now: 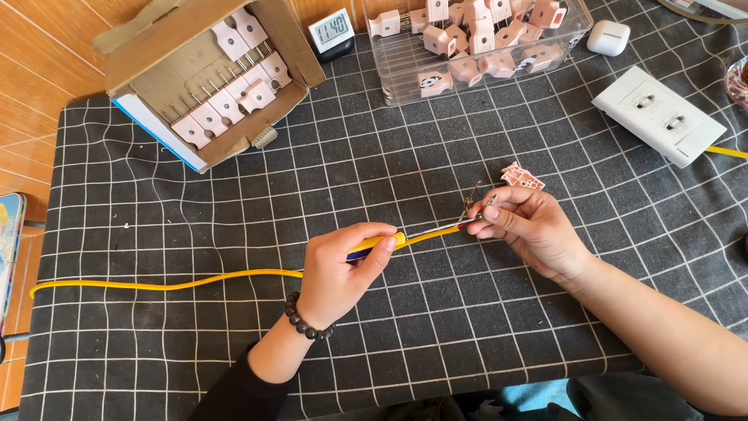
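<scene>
Yellow wire (156, 284) runs in from the left, and the left hand (339, 269) squeezes it tight. The right hand (530, 228) pinches small shiny metal prongs (473, 204) at the wire's bare end, maybe joining them. The plug is not built yet: its pink shell (522, 177) lies just beyond. Many smooth pink plugs (475, 47) fill the clear tub far off.

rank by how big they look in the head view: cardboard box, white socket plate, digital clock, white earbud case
1. cardboard box
2. white socket plate
3. and 4. digital clock and white earbud case look about alike, so I cannot rank them.
</scene>
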